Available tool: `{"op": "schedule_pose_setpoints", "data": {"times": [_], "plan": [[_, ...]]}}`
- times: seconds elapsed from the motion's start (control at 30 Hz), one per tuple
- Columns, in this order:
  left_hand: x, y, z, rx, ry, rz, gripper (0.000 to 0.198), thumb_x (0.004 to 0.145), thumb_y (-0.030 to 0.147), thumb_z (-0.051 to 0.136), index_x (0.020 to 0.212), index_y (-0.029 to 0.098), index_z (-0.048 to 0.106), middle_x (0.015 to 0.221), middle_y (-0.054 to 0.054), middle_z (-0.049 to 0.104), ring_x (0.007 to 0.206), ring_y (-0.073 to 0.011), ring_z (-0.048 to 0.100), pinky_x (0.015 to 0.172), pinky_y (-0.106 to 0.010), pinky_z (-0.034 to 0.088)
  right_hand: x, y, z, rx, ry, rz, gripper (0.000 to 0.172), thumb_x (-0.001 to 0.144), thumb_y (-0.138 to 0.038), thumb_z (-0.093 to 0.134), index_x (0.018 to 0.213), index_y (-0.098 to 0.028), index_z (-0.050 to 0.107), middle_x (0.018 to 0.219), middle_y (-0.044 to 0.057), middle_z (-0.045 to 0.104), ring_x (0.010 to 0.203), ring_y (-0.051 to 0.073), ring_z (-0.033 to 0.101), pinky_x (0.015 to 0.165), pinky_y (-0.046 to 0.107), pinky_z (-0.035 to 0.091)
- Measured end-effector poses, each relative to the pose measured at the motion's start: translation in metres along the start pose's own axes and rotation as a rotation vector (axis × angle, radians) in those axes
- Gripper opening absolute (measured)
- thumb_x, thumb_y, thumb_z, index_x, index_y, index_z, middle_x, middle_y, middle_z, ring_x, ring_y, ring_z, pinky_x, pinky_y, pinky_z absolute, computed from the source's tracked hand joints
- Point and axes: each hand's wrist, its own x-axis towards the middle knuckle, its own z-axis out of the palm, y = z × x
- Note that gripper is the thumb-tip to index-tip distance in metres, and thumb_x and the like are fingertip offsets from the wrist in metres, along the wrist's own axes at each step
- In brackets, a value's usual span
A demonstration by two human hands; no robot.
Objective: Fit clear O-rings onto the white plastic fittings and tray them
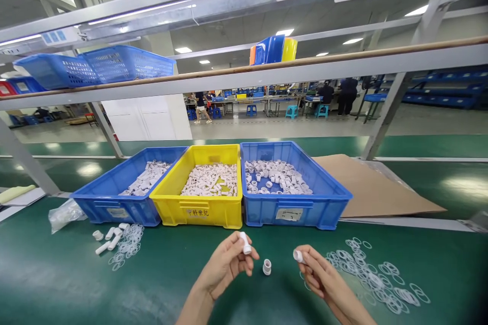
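Observation:
Between thumb and fingers, my left hand [227, 264] pinches a white plastic tube fitting [245, 243], held tilted above the green table. My right hand [320, 271] grips a short white plastic collar [298, 256], its round opening turned to the left. On the table between the two hands stands a white threaded fitting [267, 266], touched by neither. Many thin clear rings [375, 282] lie spread to the right of my right hand, and a few show just under it. A smaller heap of rings [128, 244] lies at the left beside several white fittings [110, 237].
Behind my hands stand a left blue bin [114, 208], a yellow bin [202, 213] and a right blue bin [293, 210], all holding white parts. Brown cardboard [366, 188] lies at right, a plastic bag [65, 215] at left. A shelf [229, 77] crosses overhead.

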Motion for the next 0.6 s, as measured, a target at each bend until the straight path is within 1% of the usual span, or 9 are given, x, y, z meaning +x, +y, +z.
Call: {"op": "schedule_pose_setpoints", "data": {"times": [0.07, 0.13, 0.2, 0.27, 0.33, 0.37, 0.47, 0.53, 0.6], "plan": [[0.002, -0.005, 0.016, 0.021, -0.062, -0.029, 0.028, 0.091, 0.041, 0.062, 0.096, 0.013, 0.058, 0.09, -0.012, 0.069, 0.067, -0.0105, 0.058, 0.066, -0.024, 0.05, -0.003, -0.009, 0.003, -0.071, 0.005, 0.007, 0.045, 0.09, -0.068, 0.054, 0.096, -0.024, 0.059, 0.073, -0.004, 0.046, 0.052, 0.009, 0.02, 0.048, 0.025, 0.022], [0.003, -0.011, 0.026, 0.099, -0.113, -0.057, 0.029, 0.088, 0.04, 0.067, 0.095, 0.013, 0.059, 0.092, -0.013, 0.069, 0.068, -0.0117, 0.06, 0.067, -0.026, 0.051, -0.008, -0.02, 0.007, -0.172, 0.024, 0.0, 0.047, 0.09, -0.07, 0.052, 0.1, -0.024, 0.059, 0.072, -0.004, 0.047, 0.052, 0.01, 0.023, 0.049, 0.025, 0.024], [0.004, -0.019, 0.032, 0.204, -0.152, -0.084, 0.03, 0.082, 0.038, 0.073, 0.091, 0.013, 0.06, 0.089, -0.012, 0.07, 0.067, -0.0129, 0.06, 0.066, -0.027, 0.05, -0.014, -0.032, 0.011, -0.297, 0.01, -0.038, 0.046, 0.09, -0.069, 0.052, 0.102, -0.025, 0.059, 0.075, -0.003, 0.049, 0.055, 0.012, 0.033, 0.052, 0.025, 0.029], [0.006, -0.028, 0.036, 0.31, -0.177, -0.103, 0.029, 0.077, 0.035, 0.076, 0.089, 0.013, 0.063, 0.083, -0.008, 0.068, 0.065, -0.0132, 0.059, 0.066, -0.028, 0.05, -0.021, -0.043, 0.016, -0.44, -0.044, -0.101, 0.038, 0.092, -0.063, 0.053, 0.101, -0.026, 0.061, 0.08, -0.001, 0.053, 0.066, 0.016, 0.045, 0.059, 0.026, 0.035], [0.006, -0.036, 0.039, 0.41, -0.181, -0.093, 0.024, 0.076, 0.033, 0.075, 0.088, 0.014, 0.065, 0.078, -0.004, 0.065, 0.065, -0.0135, 0.058, 0.066, -0.027, 0.048, -0.028, -0.051, 0.021, -0.606, -0.106, -0.146, 0.028, 0.095, -0.054, 0.053, 0.097, -0.027, 0.063, 0.086, 0.0, 0.058, 0.076, 0.019, 0.051, 0.064, 0.027, 0.037], [0.007, -0.04, 0.04, 0.465, -0.166, -0.071, 0.021, 0.077, 0.032, 0.073, 0.088, 0.015, 0.067, 0.076, -0.002, 0.064, 0.065, -0.0136, 0.057, 0.065, -0.027, 0.047, -0.031, -0.054, 0.022, -0.692, -0.121, -0.155, 0.024, 0.096, -0.049, 0.052, 0.095, -0.028, 0.063, 0.087, 0.0, 0.059, 0.077, 0.019, 0.052, 0.065, 0.027, 0.037], [0.006, -0.047, 0.041, 0.604, -0.093, 0.016, 0.016, 0.077, 0.03, 0.072, 0.086, 0.017, 0.07, 0.078, -0.001, 0.063, 0.071, -0.0149, 0.056, 0.066, -0.025, 0.044, -0.038, -0.059, 0.026, -0.907, -0.123, -0.153, 0.015, 0.097, -0.041, 0.052, 0.093, -0.03, 0.062, 0.084, -0.002, 0.061, 0.072, 0.018, 0.051, 0.062, 0.028, 0.033], [0.007, -0.05, 0.041, 0.572, -0.109, 0.021, 0.021, 0.077, 0.033, 0.074, 0.091, 0.018, 0.07, 0.085, -0.002, 0.064, 0.078, -0.0158, 0.056, 0.071, -0.025, 0.044, -0.042, -0.06, 0.026, -0.994, -0.122, -0.165, 0.013, 0.098, -0.039, 0.052, 0.093, -0.03, 0.06, 0.083, -0.002, 0.06, 0.07, 0.018, 0.051, 0.06, 0.028, 0.032], [0.008, -0.053, 0.041, 0.408, -0.175, -0.045, 0.033, 0.075, 0.037, 0.078, 0.1, 0.018, 0.067, 0.095, -0.005, 0.066, 0.084, -0.0164, 0.057, 0.078, -0.027, 0.044, -0.045, -0.057, 0.026, -1.067, -0.11, -0.205, 0.014, 0.099, -0.038, 0.051, 0.091, -0.029, 0.058, 0.084, -0.001, 0.061, 0.068, 0.018, 0.052, 0.059, 0.028, 0.032]]}}
